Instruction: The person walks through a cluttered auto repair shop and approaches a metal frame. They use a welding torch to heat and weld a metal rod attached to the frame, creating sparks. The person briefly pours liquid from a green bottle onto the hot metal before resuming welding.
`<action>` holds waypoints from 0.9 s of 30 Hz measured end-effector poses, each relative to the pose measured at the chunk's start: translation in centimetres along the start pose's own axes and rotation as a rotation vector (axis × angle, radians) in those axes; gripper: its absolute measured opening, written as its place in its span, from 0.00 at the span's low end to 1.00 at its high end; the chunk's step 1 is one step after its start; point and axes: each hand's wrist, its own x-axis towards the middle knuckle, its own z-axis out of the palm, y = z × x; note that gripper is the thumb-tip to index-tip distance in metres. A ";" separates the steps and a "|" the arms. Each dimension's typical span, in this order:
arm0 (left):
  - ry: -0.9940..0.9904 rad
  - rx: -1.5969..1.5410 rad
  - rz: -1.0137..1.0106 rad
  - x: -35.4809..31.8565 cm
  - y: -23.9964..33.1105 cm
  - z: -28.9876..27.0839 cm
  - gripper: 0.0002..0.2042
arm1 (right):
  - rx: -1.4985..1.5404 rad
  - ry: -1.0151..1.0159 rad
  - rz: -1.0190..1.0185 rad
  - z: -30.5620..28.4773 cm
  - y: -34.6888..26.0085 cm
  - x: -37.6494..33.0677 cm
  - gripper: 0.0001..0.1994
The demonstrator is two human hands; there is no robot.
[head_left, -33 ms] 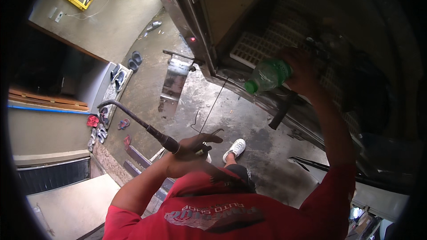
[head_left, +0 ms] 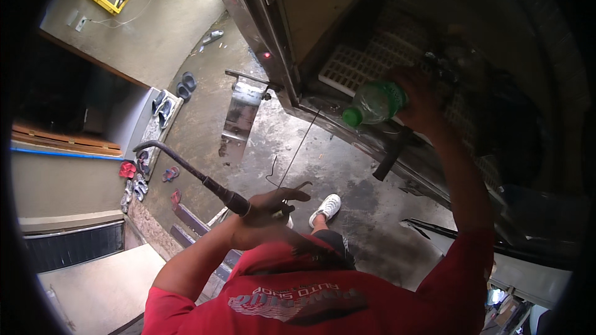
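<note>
My left hand (head_left: 270, 211) is closed around the handle of a welding torch (head_left: 202, 177), whose long dark neck bends away to the left. A thin metal rod (head_left: 298, 152) with a bent wire beside it runs up from the same hand; its lower end is hidden by the fingers. At the upper right, my right hand (head_left: 413, 96) grips a clear plastic bottle (head_left: 375, 104) with a green label and green cap. The bottle lies tilted, cap toward the left, over the edge of a dark metal frame. Shadow hides part of the right fingers.
A white plastic grid (head_left: 351, 65) lies inside the dark vehicle-like body at right. A dark bar handle (head_left: 392, 160) sticks out below the bottle. Left of the frame is a metal plate (head_left: 242, 115). Several shoes (head_left: 164, 111) stand by a doorway; metal bars (head_left: 192, 218) lie near my left arm.
</note>
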 end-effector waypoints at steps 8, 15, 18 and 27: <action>-0.042 0.120 -0.070 0.0 1.7 1.2 0.35 | 0.239 0.026 0.169 0.6 -0.9 -1.3 0.35; -0.020 0.213 -0.135 -0.1 4.1 2.3 0.34 | 0.291 0.063 0.146 1.5 -2.3 -0.6 0.35; -0.069 0.239 -0.122 -0.1 4.9 2.2 0.33 | 0.307 0.071 0.152 1.9 -2.5 -0.7 0.35; -0.057 0.248 -0.093 -0.1 3.4 1.7 0.33 | 0.259 0.119 0.049 1.9 -2.4 0.0 0.35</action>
